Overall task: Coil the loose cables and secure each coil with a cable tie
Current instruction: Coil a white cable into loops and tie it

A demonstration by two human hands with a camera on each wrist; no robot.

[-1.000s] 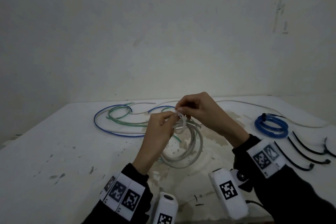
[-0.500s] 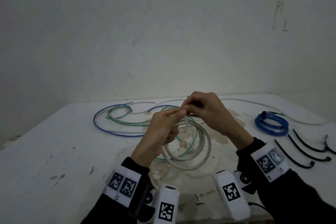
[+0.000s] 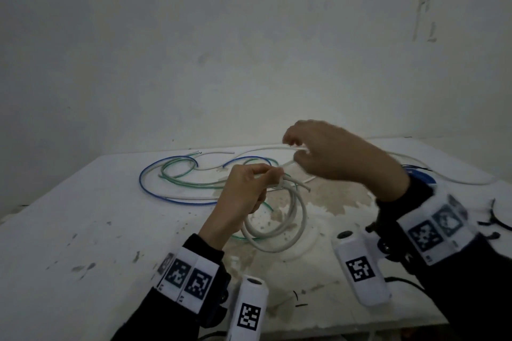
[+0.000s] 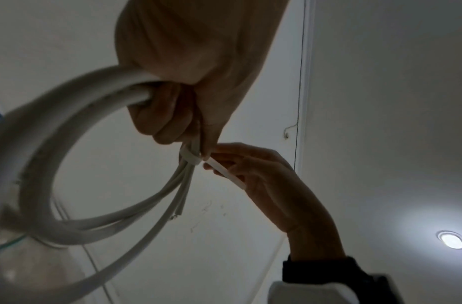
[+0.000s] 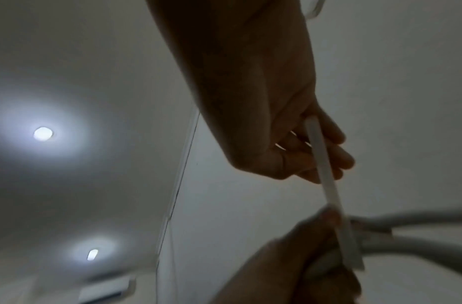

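Right hand (image 4: 253, 170) pinches the cable tie (image 4: 225, 172); only our wrist views reveal its strap, slanting lower right; left hand (image 3: 246, 194) grips the white coil (image 3: 279, 227).

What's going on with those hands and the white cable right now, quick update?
Left hand grips white cable coil at the tie. Right hand pinches white cable tie tail, drawn taut. Loose blue and green cables lie behind, not in the way.

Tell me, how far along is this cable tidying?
Done: a blue coil lies tied at the right. In hand: the left hand holds the white coil while the right hand pulls its white tie snug. Left: the loose blue cable, green cable and a long white cable.
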